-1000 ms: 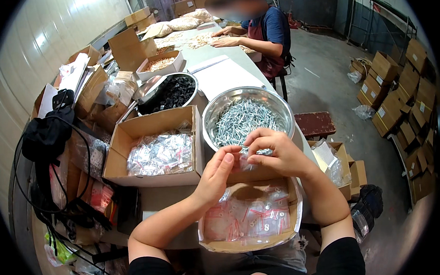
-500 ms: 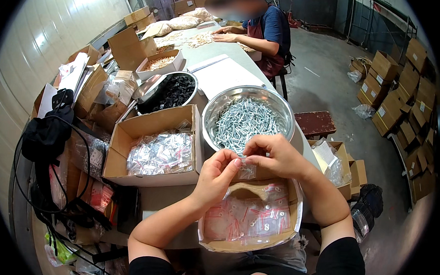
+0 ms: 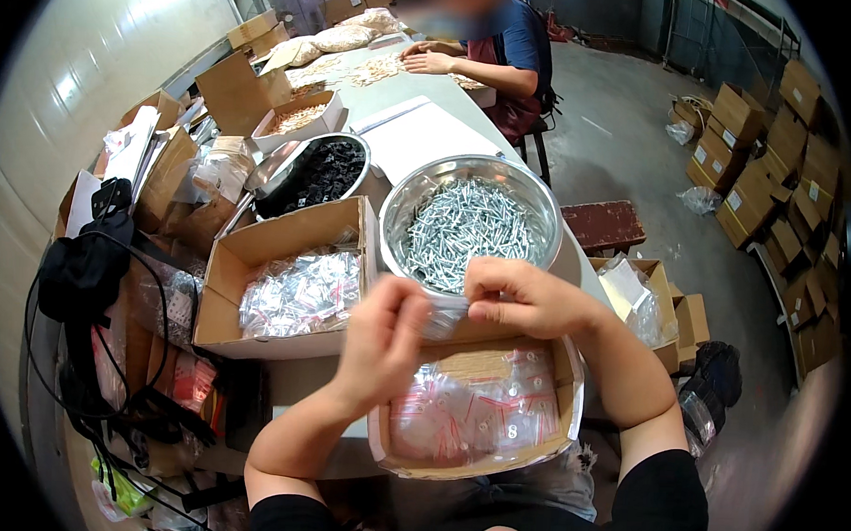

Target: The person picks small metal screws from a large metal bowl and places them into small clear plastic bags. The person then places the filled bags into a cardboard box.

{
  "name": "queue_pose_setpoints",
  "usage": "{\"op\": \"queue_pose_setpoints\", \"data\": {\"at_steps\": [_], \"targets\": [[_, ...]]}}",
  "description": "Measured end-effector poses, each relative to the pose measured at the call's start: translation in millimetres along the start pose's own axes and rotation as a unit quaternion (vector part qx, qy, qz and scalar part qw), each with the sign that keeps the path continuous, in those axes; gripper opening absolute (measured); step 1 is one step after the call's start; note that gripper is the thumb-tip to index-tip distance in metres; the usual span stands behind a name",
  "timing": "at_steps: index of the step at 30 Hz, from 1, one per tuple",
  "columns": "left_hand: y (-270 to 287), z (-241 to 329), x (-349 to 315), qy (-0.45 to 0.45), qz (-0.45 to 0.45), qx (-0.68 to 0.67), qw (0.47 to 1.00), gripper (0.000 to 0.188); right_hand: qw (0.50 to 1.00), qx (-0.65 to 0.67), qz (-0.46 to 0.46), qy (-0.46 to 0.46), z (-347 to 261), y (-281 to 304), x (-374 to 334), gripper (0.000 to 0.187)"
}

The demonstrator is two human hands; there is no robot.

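A small clear plastic bag [image 3: 445, 316], smeared by motion, hangs between my hands at the front rim of a steel bowl [image 3: 386, 228]. My right hand [image 3: 529, 294] pinches one side of it, fingers curled. To the left my left hand [image 3: 381, 338] is blurred, its fingers bent; whether it still grips the bag's other side is unclear. Silvery screws [image 3: 470, 222] fill the bowl. Below my hands, a cardboard tray [image 3: 571, 405] on my lap holds flat clear bags [image 3: 476, 415] with red edges, some with small white pieces inside.
Left of the bowl stands an open carton [image 3: 217, 290] of filled clear bags [image 3: 301, 293]. Behind it is a steel basin with black parts [image 3: 320, 180]. White paper [image 3: 422, 137] lies on the table. Across it a co-worker's hands [image 3: 430, 59] are among small wooden pieces. Cartons [image 3: 721, 136] are stacked at right.
My left hand has moved left and slightly down, away from my right hand, which stays by the bowl. The bag between them has shifted left and blurred. The whole view has moved slightly.
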State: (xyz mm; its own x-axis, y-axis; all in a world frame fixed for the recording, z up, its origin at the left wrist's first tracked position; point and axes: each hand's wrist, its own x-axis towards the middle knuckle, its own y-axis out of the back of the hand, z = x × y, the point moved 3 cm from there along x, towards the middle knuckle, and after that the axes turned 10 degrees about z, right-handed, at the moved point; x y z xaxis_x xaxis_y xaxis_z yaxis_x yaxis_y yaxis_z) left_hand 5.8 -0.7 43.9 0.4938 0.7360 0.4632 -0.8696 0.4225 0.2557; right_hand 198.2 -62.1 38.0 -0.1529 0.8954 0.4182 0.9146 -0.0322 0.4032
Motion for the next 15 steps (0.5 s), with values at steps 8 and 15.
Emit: {"op": "queue_pose_setpoints", "data": {"at_steps": [8,15], "targets": [[2,18,1,-0.198,-0.002,0.114,0.973,0.019,0.872,-0.478,-0.022,-0.105,46,6,-7,0.073],[-54,-6,-53,-0.207,-0.475,0.236,0.822,0.031,0.905,-0.417,-0.048,-0.066,31,6,-6,0.050]]}}
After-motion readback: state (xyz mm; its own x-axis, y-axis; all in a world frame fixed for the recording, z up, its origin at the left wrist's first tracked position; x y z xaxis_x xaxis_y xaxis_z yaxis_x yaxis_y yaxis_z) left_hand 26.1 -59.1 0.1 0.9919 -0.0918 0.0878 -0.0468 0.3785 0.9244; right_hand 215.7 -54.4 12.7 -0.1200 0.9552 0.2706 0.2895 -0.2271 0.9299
